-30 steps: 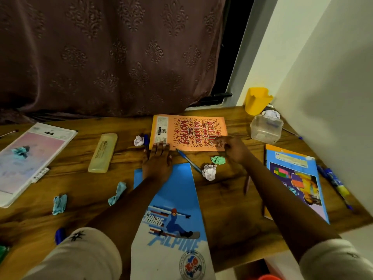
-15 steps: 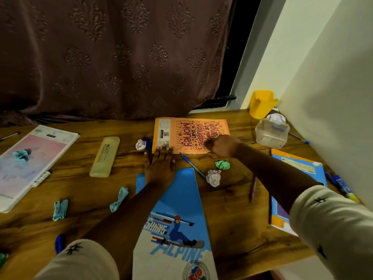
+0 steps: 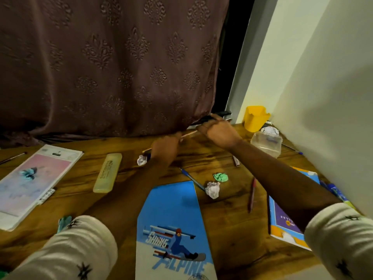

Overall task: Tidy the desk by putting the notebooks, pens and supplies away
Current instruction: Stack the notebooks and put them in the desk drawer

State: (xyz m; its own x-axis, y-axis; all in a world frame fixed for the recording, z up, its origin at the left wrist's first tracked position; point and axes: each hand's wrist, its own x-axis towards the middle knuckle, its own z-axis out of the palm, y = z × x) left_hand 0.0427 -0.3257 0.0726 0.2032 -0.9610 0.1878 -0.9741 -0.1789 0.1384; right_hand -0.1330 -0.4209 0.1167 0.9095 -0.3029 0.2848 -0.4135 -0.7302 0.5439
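Both my hands hold the orange notebook [image 3: 188,134] lifted off the wooden desk [image 3: 226,229] near the curtain; it is tilted so only its thin edge shows. My left hand [image 3: 164,148] grips its near-left end, my right hand [image 3: 219,131] its far-right end. On the desk lie a blue skiing notebook [image 3: 173,209], a blue-and-purple notebook [image 3: 282,217] at the right, a pink notebook [image 3: 34,178] at the left, a yellow pencil case [image 3: 108,172], a blue pen [image 3: 192,180] and a red pen [image 3: 252,195].
Crumpled paper balls lie about: white [image 3: 213,189], green [image 3: 221,177], white [image 3: 141,160], teal [image 3: 64,221]. A yellow cup [image 3: 255,118] and a clear plastic container [image 3: 266,143] stand at the back right by the wall. Markers [image 3: 337,191] lie along the wall. A brown curtain [image 3: 113,67] hangs behind.
The orange notebook lay flat on the desk under both hands; now both hands have raised it and tipped it on edge, toward the curtain.
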